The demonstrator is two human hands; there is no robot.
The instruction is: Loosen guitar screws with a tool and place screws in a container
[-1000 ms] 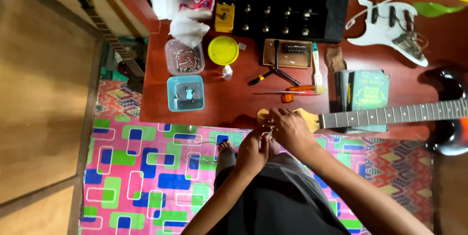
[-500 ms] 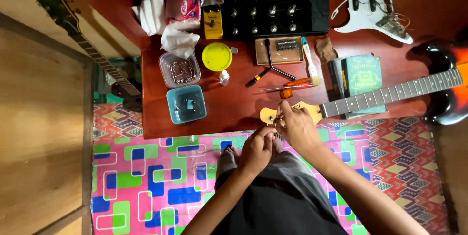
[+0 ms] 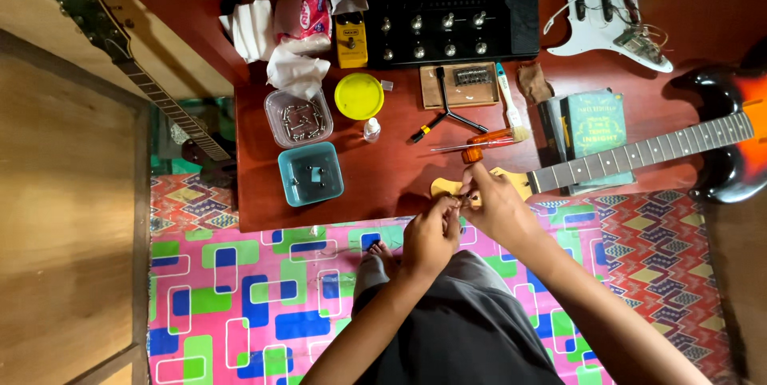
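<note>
Head view: clear tub (image 3: 298, 117) holds, seemingly, small screws.

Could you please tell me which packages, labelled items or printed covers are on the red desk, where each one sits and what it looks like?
Pink and white soft plastic packet: back left of the desk, beside crumpled white tissue.
Small yellow box-shaped pedal with a printed face: back, left of the black multi-knob unit.
Teal rectangular book with a printed cover: right side, under the guitar neck.
Small clear dropper bottle with a label: below the round yellow lid.
</note>
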